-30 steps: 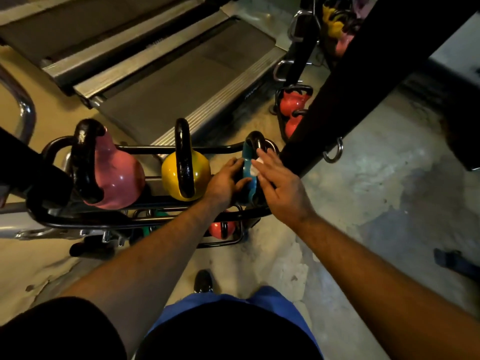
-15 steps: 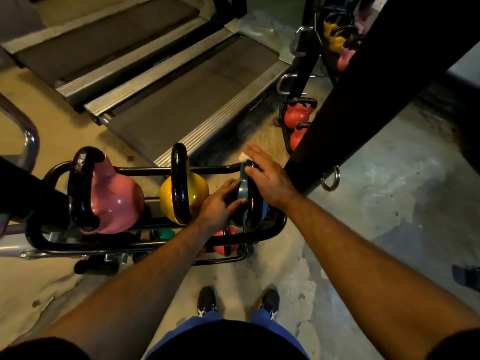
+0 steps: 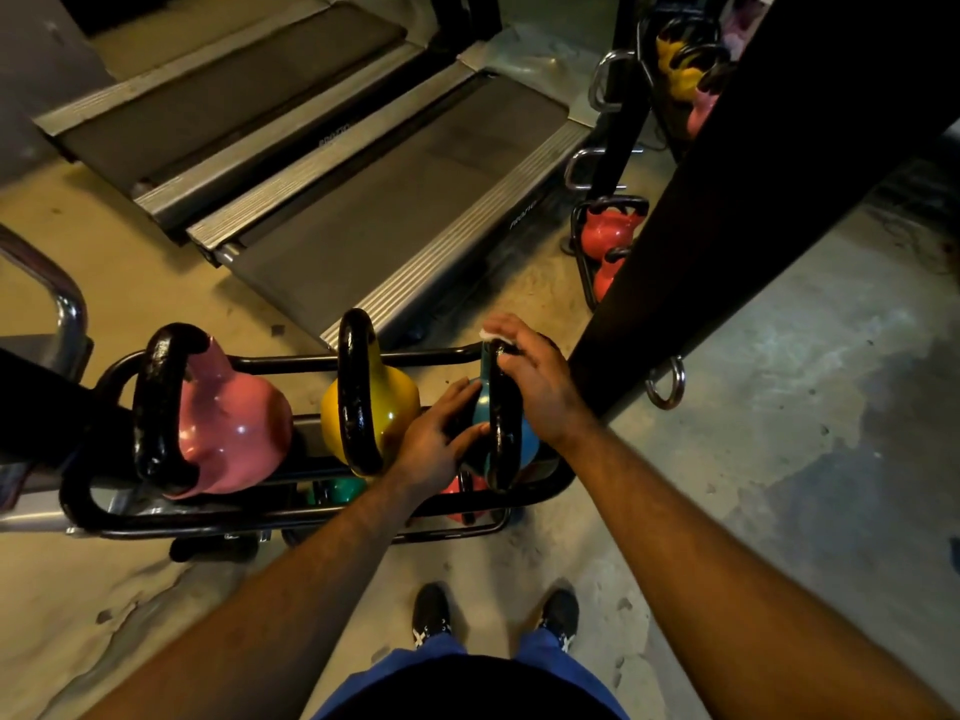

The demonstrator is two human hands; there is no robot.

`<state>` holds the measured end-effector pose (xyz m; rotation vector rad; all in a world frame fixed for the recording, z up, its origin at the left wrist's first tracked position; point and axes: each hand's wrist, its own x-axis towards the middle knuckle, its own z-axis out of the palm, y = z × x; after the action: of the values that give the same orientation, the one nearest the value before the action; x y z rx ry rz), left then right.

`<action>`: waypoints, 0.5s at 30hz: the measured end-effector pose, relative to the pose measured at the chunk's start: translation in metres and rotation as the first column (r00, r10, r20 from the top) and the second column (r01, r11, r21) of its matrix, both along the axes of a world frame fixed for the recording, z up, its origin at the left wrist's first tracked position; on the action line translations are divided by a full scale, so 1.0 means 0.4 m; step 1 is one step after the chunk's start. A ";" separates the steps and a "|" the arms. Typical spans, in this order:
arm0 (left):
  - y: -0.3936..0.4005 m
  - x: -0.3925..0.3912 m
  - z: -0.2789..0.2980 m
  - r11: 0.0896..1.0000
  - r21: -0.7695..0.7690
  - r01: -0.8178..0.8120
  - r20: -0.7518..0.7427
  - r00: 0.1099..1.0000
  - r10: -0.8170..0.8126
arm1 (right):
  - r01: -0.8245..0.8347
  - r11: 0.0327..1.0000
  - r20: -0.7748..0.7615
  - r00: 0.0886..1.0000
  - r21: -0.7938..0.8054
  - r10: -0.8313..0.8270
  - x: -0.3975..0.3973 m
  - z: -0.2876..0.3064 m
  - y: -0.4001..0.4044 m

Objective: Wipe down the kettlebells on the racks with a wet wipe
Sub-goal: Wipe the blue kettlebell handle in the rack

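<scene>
Head view: a person stands over a low rack (image 3: 311, 517) holding three kettlebells in its top row.
Kettlebell in hand: the blue kettlebell (image 3: 525, 439), at the right end of the top row, handle up.
Neighbours: a yellow kettlebell (image 3: 395, 402) in the middle and a pink kettlebell (image 3: 234, 423) at the left, both apart from the hands.
Right hand (image 3: 535, 381): lies over the far end of the blue one's black handle, fingers fairly flat and pressing a wet wipe (image 3: 488, 333); only a white corner shows past the fingertips.
Left hand (image 3: 441, 439): thumb and fingers loosely curved against the left side of the blue body, steadying it rather than lifting.
Step, as I judge it: wiping the handle of the blue kettlebell, with the left hand bracing.
Next move calls for: dragging the wipe along the handle and down the body with steady pressure while the brace holds.
Further off: red kettlebells (image 3: 605, 236) sit on another rack at the far right, beside treadmills (image 3: 389, 200).
</scene>
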<state>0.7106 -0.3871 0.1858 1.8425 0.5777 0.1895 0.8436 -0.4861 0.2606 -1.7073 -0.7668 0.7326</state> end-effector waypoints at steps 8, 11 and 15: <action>0.004 0.005 0.012 0.997 -0.082 0.004 -0.006 1.000 -0.005 | -0.070 0.997 0.175 0.982 -0.035 0.075 -0.004 0.007 -0.019; 0.000 0.001 0.006 0.997 -0.081 -0.018 -0.009 1.000 0.017 | -0.139 0.990 0.291 0.948 0.007 0.130 -0.011 -0.005 -0.035; 0.008 0.006 0.012 0.994 -0.109 -0.020 -0.037 0.999 0.016 | -0.002 0.998 0.076 0.997 -0.059 0.006 0.032 -0.017 -0.003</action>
<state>0.7128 -0.3840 0.1907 1.7382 0.6184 0.1336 0.8566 -0.4871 0.2539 -1.7964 -0.8083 0.7021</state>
